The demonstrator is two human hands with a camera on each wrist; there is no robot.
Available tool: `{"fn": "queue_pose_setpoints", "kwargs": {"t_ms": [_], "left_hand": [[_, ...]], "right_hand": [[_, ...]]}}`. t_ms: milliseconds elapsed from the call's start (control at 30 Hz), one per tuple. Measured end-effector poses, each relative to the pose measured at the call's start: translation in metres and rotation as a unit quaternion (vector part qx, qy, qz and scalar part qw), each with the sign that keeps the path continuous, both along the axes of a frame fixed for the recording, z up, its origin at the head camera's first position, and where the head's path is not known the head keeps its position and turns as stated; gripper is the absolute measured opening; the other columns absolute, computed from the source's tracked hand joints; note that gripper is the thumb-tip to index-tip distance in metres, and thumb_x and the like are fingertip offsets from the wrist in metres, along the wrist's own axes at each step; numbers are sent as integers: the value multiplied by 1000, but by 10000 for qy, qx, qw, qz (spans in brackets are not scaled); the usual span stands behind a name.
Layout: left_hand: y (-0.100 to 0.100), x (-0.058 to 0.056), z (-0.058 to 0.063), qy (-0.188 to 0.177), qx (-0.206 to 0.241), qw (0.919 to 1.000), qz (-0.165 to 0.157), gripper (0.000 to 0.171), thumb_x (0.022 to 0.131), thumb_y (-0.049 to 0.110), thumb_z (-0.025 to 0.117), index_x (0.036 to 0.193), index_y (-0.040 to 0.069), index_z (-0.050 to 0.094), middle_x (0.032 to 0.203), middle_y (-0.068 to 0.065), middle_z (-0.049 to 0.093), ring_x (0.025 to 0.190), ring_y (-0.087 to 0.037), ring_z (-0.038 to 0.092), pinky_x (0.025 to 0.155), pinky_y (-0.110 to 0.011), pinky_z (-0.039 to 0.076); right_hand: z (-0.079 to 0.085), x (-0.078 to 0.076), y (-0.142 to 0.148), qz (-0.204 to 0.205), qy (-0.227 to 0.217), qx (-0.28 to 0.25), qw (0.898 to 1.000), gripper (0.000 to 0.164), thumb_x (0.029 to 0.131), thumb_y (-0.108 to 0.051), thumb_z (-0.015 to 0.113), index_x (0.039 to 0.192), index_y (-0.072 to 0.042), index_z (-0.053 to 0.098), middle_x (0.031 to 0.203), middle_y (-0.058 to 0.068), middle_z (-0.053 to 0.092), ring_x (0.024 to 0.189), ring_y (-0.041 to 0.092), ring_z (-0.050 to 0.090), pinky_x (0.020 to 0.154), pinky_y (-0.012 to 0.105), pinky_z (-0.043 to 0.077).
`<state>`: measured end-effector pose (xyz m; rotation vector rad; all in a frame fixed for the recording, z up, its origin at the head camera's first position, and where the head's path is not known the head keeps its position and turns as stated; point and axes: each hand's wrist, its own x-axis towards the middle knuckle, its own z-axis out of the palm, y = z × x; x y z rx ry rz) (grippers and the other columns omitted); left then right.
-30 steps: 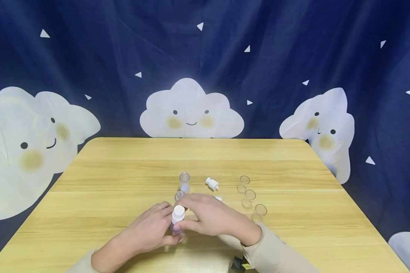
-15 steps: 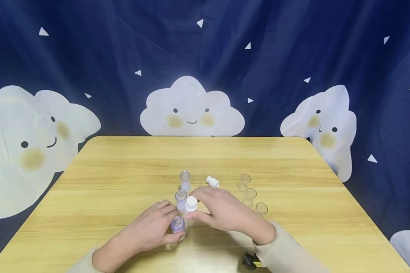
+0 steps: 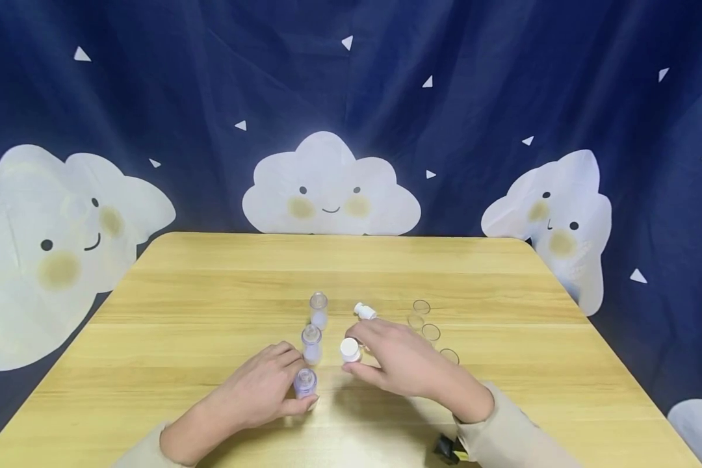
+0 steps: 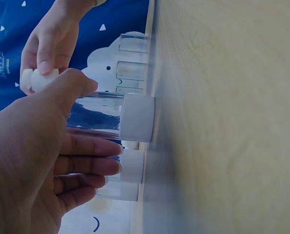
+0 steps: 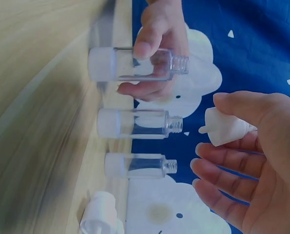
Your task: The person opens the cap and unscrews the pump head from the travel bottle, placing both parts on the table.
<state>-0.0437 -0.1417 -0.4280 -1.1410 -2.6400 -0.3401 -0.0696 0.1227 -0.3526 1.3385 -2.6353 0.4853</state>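
My left hand (image 3: 263, 390) holds the nearest of three clear bottles (image 3: 305, 383) between thumb and fingers. This bottle stands upright on the table, white at its base, its threaded neck uncapped in the right wrist view. Beyond it stand a middle bottle (image 3: 312, 344) and a far bottle (image 3: 318, 311), both with bare necks. My right hand (image 3: 398, 361) pinches a white pump top (image 5: 227, 126) in the air, right of the bottles; a thin stem sticks out of its lower end. Another white pump top (image 3: 365, 311) lies on the table just beyond my right hand.
Three clear caps (image 3: 430, 332) stand in a row to the right, partly hidden by my right hand and forearm. A black object with a yellow patch (image 3: 447, 448) sits by the right sleeve. A blue cloud-print curtain (image 3: 339, 78) hangs behind the wooden table (image 3: 210, 292).
My right hand has lifted the white pump top off the nearest bottle and carried it to the right. My left hand stays on that bottle.
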Motion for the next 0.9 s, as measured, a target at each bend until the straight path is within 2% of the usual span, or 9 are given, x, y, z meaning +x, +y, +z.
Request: {"fn": "queue_pose_setpoints", "kwargs": {"t_ms": [233, 500, 733, 900], "left_hand": [[0, 0, -1, -6, -38, 10000, 70, 45, 87, 54, 65, 101, 12, 71, 101, 4, 65, 95, -13, 54, 91, -33, 49], [1, 1, -1, -27, -26, 10000, 55, 42, 87, 52, 65, 100, 12, 71, 100, 5, 65, 94, -12, 54, 90, -32, 49], [0, 1, -2, 5, -64, 10000, 64, 44, 88, 53, 64, 100, 12, 71, 101, 4, 66, 95, -13, 55, 91, -33, 49], [0, 2, -1, -17, -115, 9998, 129, 45, 89, 53, 62, 102, 10, 71, 103, 2, 66, 97, -14, 56, 92, -34, 49]], "right_hand": [[-2, -1, 8, -47, 308, 179, 9994, 30, 91, -42, 66, 105, -17, 57, 87, -9, 58, 72, 6, 51, 60, 25, 48], [-7, 0, 17, 6, 745, 566, 9956, 27, 88, -35, 72, 103, -15, 61, 86, -10, 58, 70, 7, 52, 60, 25, 47], [-22, 2, 25, 163, 1630, 997, 9814, 31, 82, -35, 76, 97, -13, 60, 80, -6, 57, 67, 11, 54, 56, 26, 46], [-27, 6, 29, 161, 1726, 1313, 9761, 33, 83, -38, 75, 97, -12, 61, 80, -5, 58, 68, 12, 55, 57, 25, 48]]}}
